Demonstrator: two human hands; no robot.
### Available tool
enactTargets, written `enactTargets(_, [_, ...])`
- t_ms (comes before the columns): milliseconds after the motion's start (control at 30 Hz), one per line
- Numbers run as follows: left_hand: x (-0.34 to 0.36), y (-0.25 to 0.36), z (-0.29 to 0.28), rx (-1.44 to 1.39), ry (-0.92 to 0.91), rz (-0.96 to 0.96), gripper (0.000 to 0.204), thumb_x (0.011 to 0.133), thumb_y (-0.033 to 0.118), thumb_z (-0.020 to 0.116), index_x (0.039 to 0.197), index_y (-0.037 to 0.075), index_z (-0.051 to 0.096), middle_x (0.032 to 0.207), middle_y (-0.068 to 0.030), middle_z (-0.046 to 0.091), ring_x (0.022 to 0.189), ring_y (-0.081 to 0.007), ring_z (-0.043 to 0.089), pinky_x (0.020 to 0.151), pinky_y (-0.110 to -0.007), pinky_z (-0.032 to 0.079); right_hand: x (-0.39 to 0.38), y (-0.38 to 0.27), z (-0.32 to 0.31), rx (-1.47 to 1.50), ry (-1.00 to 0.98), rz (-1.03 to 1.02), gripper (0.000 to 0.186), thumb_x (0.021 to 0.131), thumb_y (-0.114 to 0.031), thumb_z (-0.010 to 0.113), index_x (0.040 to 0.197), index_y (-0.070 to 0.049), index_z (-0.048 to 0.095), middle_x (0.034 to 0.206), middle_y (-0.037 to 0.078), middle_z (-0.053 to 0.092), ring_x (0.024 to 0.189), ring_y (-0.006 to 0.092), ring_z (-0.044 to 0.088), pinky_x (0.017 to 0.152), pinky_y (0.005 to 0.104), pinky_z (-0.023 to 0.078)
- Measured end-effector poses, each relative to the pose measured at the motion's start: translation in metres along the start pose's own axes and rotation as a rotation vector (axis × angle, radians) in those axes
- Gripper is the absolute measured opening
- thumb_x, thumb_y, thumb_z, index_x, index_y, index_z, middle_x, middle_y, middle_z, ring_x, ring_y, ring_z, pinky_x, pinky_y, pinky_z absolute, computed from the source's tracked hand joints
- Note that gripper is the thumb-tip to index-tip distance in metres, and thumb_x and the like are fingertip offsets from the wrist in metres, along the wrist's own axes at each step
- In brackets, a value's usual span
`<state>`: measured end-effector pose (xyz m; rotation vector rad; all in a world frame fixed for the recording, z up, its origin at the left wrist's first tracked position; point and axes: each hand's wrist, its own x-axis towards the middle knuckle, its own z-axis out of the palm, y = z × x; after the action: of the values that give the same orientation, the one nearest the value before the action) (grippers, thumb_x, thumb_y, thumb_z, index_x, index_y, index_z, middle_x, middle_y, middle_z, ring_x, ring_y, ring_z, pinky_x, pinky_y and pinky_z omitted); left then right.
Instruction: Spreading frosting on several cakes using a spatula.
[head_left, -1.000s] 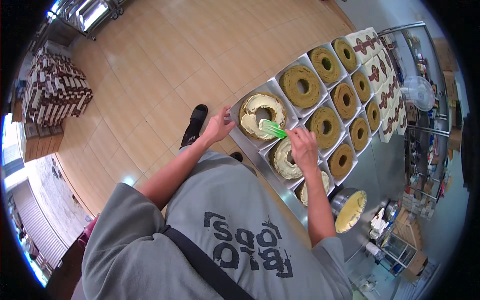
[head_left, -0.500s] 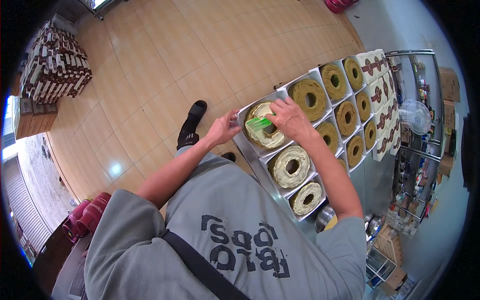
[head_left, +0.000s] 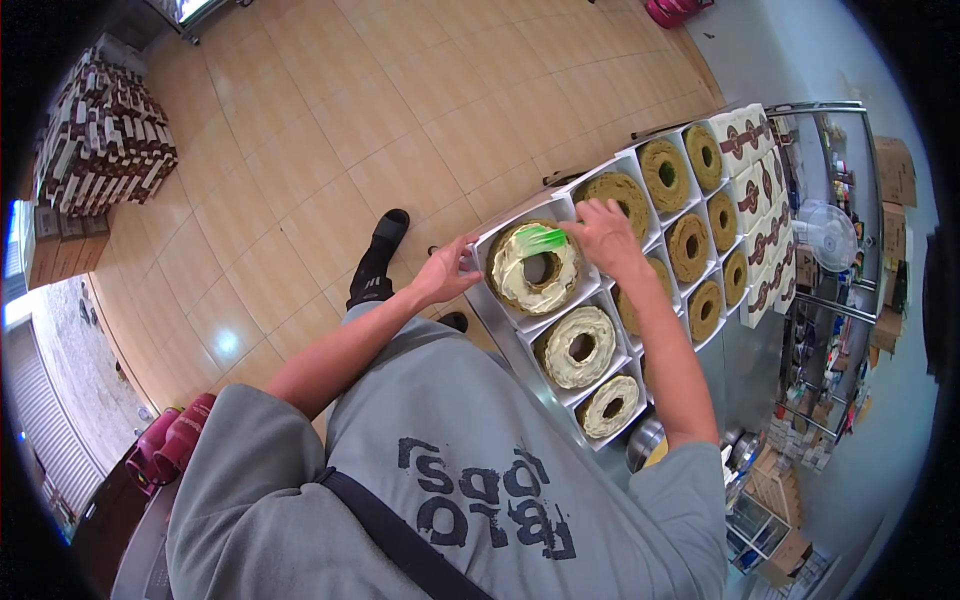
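The right hand [head_left: 605, 238] is closed around the end of a green spreader [head_left: 542, 239], whose blade lies on the upper part of a cream-topped ring cake [head_left: 511, 272] near the central hole. That cake sits inside an open white box [head_left: 562, 207] at the left end of the group, with a narrow margin between its side and the box walls. The left hand [head_left: 447, 273] is half open, fingers bent at the box's left edge; whether they pinch it, I cannot tell. Beyond that edge, tiled floor [head_left: 330, 150] gives wide room. The other sides are tighter: boxes stand wall to wall across the worktop [head_left: 742, 380], two more with cream-covered cakes [head_left: 557, 350] toward the person, others with plain cakes [head_left: 677, 245] to the right. The right forearm crosses above the boxes, close to a metal bowl [head_left: 645, 443] beside their lower corner.
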<state>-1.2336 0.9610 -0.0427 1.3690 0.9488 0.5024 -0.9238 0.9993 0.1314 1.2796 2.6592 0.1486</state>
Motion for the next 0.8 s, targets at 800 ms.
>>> enactTargets(800, [0.016, 0.006, -0.022, 0.166, -0.185, -0.014, 0.074, 0.091, 0.016, 0.080, 0.155, 0.003, 0.045, 0.133, -0.0186, 0.062, 0.104, -0.0283, 0.070, 0.088, -0.038, 0.060, -0.112, -0.090, 0.036, 0.482, 0.201, 1.000, 0.028, 0.094, -0.007, 0.073, 0.120, -0.014, 0.080, 0.088, 0.004, 0.057, 0.073, 0.0231, 0.058, 0.068, 0.0366, 0.050])
